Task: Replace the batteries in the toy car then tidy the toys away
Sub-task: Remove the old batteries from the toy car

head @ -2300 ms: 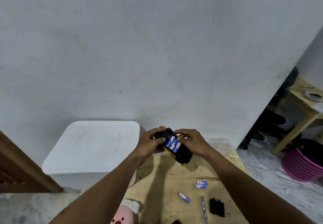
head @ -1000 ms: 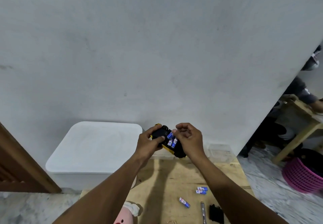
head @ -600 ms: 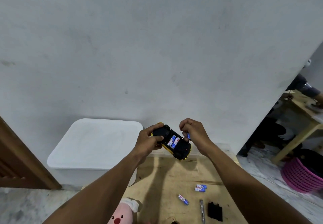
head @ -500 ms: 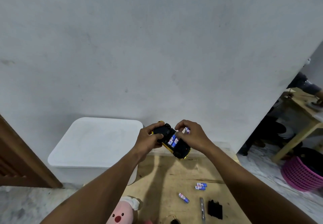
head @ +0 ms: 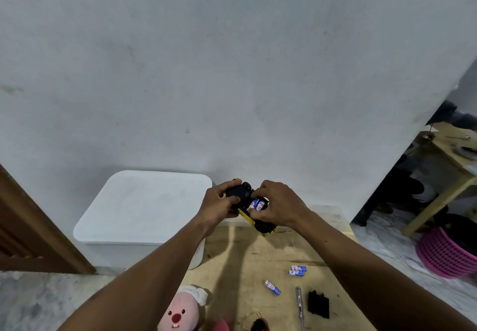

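Observation:
I hold the yellow-and-black toy car (head: 242,193) upside down above the wooden board (head: 240,261). My left hand (head: 219,203) grips its front end. My right hand (head: 277,205) rests on the open battery bay, fingertips pressing on the blue-and-white batteries (head: 256,204) seated there. On the board below lie a pair of loose batteries (head: 297,270), a single battery (head: 272,287), a screwdriver (head: 300,305) and the black battery cover (head: 318,304).
A white lidded storage box (head: 144,214) stands to the left against the wall. A pink plush toy (head: 180,312) lies at the bottom edge. A wooden door frame (head: 31,227) is at far left; a pink basket (head: 449,253) and a wooden table (head: 444,173) at right.
My right hand lifted away from the car with a battery, then came back down; its fingers now press on the batteries in the bay. The left hand kept its grip.

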